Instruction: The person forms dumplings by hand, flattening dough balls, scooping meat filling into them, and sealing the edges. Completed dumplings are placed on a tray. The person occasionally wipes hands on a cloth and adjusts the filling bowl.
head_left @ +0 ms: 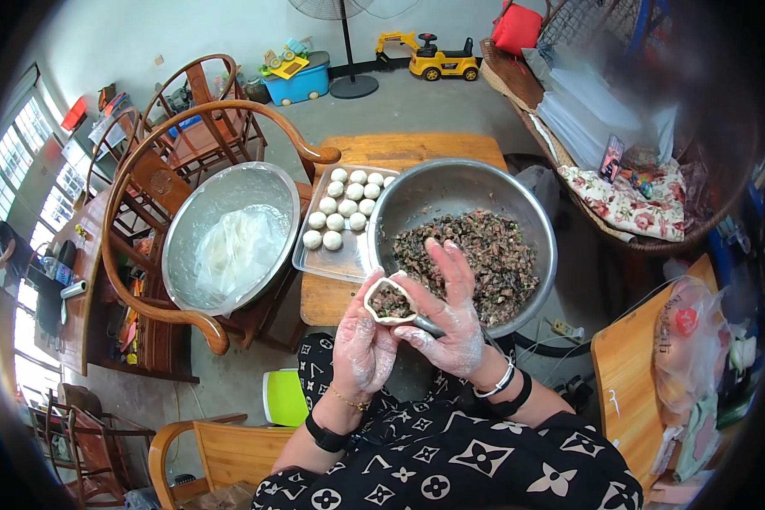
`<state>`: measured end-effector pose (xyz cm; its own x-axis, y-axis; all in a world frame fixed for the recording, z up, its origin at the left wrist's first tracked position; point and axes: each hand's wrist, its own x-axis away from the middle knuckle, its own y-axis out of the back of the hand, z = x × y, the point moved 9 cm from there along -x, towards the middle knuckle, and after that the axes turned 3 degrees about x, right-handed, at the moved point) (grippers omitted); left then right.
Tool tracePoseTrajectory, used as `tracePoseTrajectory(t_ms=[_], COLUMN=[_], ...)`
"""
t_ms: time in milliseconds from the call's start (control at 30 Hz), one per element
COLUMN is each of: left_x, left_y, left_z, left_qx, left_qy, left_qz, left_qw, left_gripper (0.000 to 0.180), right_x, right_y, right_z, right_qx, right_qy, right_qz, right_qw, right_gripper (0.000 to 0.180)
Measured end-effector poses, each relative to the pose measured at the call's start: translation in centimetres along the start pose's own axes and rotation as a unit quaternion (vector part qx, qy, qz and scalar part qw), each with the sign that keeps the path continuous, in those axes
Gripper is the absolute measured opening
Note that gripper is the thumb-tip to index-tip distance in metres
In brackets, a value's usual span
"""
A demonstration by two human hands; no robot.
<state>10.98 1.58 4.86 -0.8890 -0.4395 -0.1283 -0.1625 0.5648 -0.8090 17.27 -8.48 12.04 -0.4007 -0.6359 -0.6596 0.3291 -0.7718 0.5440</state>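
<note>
Wrapper (396, 320), one, pale and round: held up near the table's near edge, just left of the basin's near rim, open side up and cupped about a portion of filling (391, 303). The upturned rim seems meant to keep the filling from spilling.

Left hand (364, 348), floured: grasping the wrapper from the left and below, fingers bent round it, apparently as a cradle to hold its cup shape.

Right hand (450, 319), floured: thumb and forefinger grasping the wrapper's right side; the other fingers stretched loose toward the basin, perhaps to stay out of the way.

Table (433, 146), wooden: bare along its far edge and at its near left corner.

Basin (467, 183), steel, large: toward the table's right edge, which it overhangs; inside, a dark, coarse mix like that in the wrapper. Probably set so close for easy reach.

Tray (353, 255), shallow: along the table's left edge, its right part behind the basin's rim. Carries white balls (346, 207) in rows, mostly spaced slightly apart, likely against sticking.

Pan (229, 191), steel, wide: tilted between a chair's arms, left of the table. Holds a pale mass under clear film (242, 246), presumably against drying.
</note>
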Motion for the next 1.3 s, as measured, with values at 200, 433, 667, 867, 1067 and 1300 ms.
tracePoseTrajectory(t_ms=[200,433,667,867,1067,1300], left_x=[0.0,0.2,0.4,0.7,0.7,0.7], left_y=[0.5,0.7,1.7,0.6,-0.5,-0.6], left_z=[0.1,0.1,-0.1,-0.4,-0.4,-0.5], left_qx=[0.084,0.031,-0.021,-0.023,0.068,0.017], left_qy=[-0.015,-0.026,-0.053,-0.047,-0.008,-0.017], left_qz=[-0.013,-0.007,-0.027,-0.022,0.005,0.005], left_qw=[0.996,0.999,0.998,0.998,0.998,1.000], left_gripper=[0.059,0.058,0.052,0.054,0.056,0.059], right_x=[1.2,1.1,0.3,-0.1,-0.4,0.2], right_y=[-1.2,-2.6,-2.2,-2.0,-1.6,-0.6], right_z=[-0.6,0.2,0.8,0.2,0.2,1.8], right_qx=[0.052,0.029,0.052,0.027,0.027,0.082], right_qy=[-0.010,-0.011,0.015,0.002,0.010,0.077], right_qz=[0.013,0.019,0.013,0.010,0.002,-0.046], right_qw=[0.998,0.999,0.998,1.000,1.000,0.993], right_gripper=[0.073,0.067,0.056,0.051,0.050,0.035])
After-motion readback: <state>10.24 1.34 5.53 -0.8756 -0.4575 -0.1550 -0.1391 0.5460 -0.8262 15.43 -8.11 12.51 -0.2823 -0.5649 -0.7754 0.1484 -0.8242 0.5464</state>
